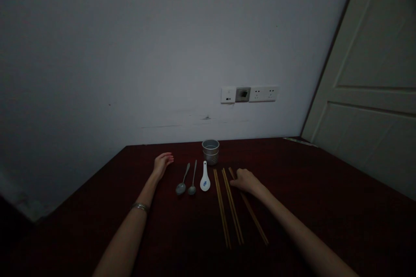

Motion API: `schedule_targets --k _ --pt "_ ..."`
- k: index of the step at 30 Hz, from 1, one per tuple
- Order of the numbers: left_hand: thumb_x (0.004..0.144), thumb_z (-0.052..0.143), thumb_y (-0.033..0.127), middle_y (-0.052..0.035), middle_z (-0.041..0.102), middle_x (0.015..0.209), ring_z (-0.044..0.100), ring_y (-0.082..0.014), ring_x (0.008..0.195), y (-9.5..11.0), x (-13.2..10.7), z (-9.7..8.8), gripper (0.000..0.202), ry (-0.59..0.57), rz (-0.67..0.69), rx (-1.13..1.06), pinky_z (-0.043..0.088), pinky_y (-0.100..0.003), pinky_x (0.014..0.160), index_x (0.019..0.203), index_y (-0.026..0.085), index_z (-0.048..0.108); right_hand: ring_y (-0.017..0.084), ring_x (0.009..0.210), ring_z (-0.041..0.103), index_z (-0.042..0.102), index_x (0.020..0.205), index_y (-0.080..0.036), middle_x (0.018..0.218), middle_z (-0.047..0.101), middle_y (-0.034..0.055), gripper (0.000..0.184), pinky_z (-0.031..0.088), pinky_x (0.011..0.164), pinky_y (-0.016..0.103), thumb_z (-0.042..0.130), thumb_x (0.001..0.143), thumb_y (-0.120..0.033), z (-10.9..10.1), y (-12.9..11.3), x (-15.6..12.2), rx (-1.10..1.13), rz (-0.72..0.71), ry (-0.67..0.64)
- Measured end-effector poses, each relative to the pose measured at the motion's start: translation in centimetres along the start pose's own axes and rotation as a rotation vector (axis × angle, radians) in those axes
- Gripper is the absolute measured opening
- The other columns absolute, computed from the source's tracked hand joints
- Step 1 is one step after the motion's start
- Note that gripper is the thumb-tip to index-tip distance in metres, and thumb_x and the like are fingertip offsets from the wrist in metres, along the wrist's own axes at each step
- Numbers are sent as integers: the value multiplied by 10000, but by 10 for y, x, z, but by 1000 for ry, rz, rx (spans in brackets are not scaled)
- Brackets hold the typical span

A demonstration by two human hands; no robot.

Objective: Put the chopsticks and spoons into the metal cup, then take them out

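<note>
My left hand lies flat and open on the dark red table, left of two metal spoons. A white ceramic spoon lies beside them. Behind it stands a small metal cup. Several wooden chopsticks lie in a row on the right. My right hand rests over the far end of the rightmost chopstick, fingers curled down onto it; whether it grips the stick I cannot make out.
A pale wall rises right behind the table, with a row of sockets. A white door stands at the right. A thin strip lies at the table's far right corner.
</note>
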State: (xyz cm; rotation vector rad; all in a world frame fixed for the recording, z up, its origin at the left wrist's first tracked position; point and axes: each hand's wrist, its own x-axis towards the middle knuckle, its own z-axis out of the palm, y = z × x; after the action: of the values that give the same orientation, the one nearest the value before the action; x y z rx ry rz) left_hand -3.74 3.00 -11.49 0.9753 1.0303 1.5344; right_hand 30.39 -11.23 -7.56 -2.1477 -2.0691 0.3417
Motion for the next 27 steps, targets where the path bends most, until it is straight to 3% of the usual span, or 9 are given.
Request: schedule_targets --k 9,16,20,23,27 --pt "603 501 31 -56 625 618 599 -131 581 2 0 -1 182 -17 -19 -33 501 -283 648 751 94 588 274 786 625 625 826 -93 888 644 188 344 425 576 280 574 645 -381 -6 6 1 34 11 19" --pt "605 496 3 -64 627 627 599 -130 582 5 0 0 197 -18 -64 -69 497 -285 666 759 88 585 175 497 606 581 582 -123 556 636 105 184 364 410 205 557 649 -293 -19 5 -1 271 37 -26" --pt "606 497 22 -68 622 641 605 -138 600 11 -3 -1 211 15 -115 -139 492 -291 663 792 82 575 157 479 592 538 521 -148 465 595 64 193 347 403 191 542 646 -294 -28 8 -3 314 13 29" --pt "602 494 61 -46 607 626 581 -115 546 28 -7 4 217 122 -166 -170 466 -239 571 803 87 572 147 483 583 529 522 -156 467 587 47 194 348 421 191 537 638 -311 -44 7 -7 340 -6 100" --pt "607 503 157 -2 556 551 482 -68 417 77 -19 31 163 202 -81 -165 374 -187 436 742 98 572 136 473 557 529 527 -158 488 578 34 181 335 426 199 528 632 -306 -81 -10 -19 361 -75 222"
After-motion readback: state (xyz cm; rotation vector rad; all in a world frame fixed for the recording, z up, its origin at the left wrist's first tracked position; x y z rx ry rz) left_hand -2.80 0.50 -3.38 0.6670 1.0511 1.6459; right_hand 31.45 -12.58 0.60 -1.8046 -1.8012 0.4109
